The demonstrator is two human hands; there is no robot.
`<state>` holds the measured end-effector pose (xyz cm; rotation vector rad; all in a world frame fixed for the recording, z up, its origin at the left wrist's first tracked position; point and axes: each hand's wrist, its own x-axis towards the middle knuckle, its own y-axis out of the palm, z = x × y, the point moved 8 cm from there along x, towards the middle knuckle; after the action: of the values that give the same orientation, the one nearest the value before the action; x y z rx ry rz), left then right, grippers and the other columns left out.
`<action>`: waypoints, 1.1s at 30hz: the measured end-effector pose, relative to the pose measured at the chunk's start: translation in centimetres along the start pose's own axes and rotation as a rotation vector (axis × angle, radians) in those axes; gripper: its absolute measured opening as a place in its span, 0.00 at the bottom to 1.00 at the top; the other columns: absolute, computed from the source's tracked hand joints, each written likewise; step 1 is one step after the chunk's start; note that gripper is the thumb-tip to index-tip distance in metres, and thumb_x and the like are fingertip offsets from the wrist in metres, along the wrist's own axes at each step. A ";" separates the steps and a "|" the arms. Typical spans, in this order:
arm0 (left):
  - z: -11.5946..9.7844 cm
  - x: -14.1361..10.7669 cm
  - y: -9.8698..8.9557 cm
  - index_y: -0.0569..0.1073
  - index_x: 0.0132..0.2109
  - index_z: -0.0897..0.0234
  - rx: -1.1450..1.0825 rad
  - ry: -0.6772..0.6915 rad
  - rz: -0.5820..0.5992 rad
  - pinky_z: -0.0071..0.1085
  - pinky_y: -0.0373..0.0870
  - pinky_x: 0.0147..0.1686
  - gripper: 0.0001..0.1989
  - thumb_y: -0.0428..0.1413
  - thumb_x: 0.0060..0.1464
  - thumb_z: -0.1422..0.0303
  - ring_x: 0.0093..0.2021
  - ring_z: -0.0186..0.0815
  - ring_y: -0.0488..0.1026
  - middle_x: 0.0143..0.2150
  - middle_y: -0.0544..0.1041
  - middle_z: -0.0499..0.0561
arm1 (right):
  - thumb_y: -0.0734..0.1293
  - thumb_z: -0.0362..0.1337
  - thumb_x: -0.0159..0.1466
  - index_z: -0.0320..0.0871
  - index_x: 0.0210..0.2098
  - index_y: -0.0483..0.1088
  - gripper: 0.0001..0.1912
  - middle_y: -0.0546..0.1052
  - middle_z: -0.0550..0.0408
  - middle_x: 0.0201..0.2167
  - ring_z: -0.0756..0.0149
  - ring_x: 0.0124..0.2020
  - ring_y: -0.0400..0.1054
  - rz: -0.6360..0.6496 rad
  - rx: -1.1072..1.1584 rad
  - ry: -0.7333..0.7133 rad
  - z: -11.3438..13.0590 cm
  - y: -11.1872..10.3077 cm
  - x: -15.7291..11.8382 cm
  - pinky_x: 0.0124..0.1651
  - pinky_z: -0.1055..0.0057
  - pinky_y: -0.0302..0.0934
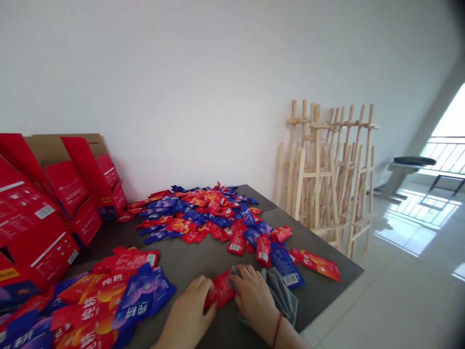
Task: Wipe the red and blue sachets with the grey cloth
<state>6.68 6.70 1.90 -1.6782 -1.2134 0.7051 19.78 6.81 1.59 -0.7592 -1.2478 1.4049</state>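
My left hand (189, 308) presses on the near end of a red foil sachet (220, 290) lying on the dark grey tabletop (203, 247). My right hand (254, 295) holds a grey cloth (279, 296) against the sachet's other end, with a fold of cloth between fingers and foil. To the left of my hands lies a heap of large red and blue printed packets (127, 303). A wide scatter of red and blue sachets (192, 213) covers the table's far part, and a blue sachet (286, 265) lies just beyond my right hand.
Open red-and-brown cardboard cartons (39, 203) stand along the table's left side. Several wooden easels (327, 174) lean against the white wall beyond the table's right edge. A tiled floor lies to the right, with a railed window (446, 155) far off.
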 end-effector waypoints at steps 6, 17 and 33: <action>4.1 0.2 0.0 0.68 0.49 0.65 0.068 -0.140 0.011 0.35 0.59 0.53 0.22 0.58 0.46 0.66 0.54 0.45 0.65 0.51 0.70 0.58 | 0.60 0.28 0.58 0.46 0.51 0.70 0.22 0.72 0.50 0.46 0.58 0.48 0.63 -0.069 -0.030 0.126 -3.0 -0.1 -0.2 0.49 0.65 0.56; 5.0 1.3 2.2 0.66 0.54 0.63 -0.128 -0.094 0.038 0.31 0.60 0.50 0.29 0.56 0.41 0.73 0.50 0.40 0.67 0.48 0.71 0.53 | 0.60 0.28 0.58 0.52 0.51 0.70 0.24 0.69 0.59 0.55 0.60 0.52 0.59 -0.076 0.104 -0.087 1.1 0.5 -1.1 0.56 0.66 0.50; 4.0 2.9 0.9 0.67 0.35 0.61 -0.159 -0.150 0.157 0.26 0.62 0.35 0.06 0.54 0.46 0.71 0.38 0.35 0.71 0.37 0.75 0.48 | 0.57 0.25 0.57 0.46 0.56 0.67 0.28 0.68 0.52 0.56 0.59 0.55 0.60 -0.058 -0.009 0.107 -4.1 1.4 -0.8 0.57 0.67 0.52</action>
<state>4.69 10.76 -0.43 -1.8959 -1.2790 0.8620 23.39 7.32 -0.95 -0.7879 -1.1846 1.2955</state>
